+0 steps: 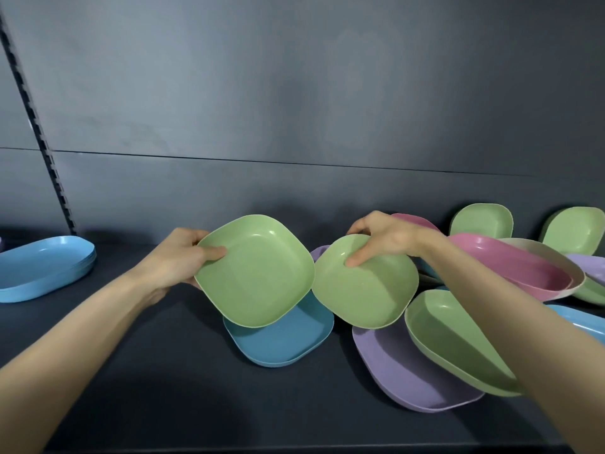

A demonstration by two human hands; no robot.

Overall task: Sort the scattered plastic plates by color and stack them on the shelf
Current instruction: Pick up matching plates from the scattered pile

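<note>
Dark grey wall [294,93] stood behind a dark grey shelf [163,371]. On the far left of the shelf sat a neat stack of blue plates [42,267]. Next came the left hand [173,260]. Its fingers [193,235] were curled round the left rim of a first green plate [258,273], with the thumb pressed on the inside. That plate was held up off the shelf and tipped toward the person. Under it, a lone blue plate [281,342] lay flat on the shelf.

Just to the right, the right hand [383,237] held a second green plate [370,290] in the same way, up in the air. Its thumb was inside and its fingers [357,228] were bent over the far rim. Both green plates were side by side with their edges very close. I could not tell if they touched.

Below the second one lay a purple plate [402,371]. A third green plate [451,339] leaned on its right side, partly hidden by the right arm. Farther back were pink plates [510,267] in a messy pile. Two more green plates [481,221] leaned against the wall on the far right.
</note>
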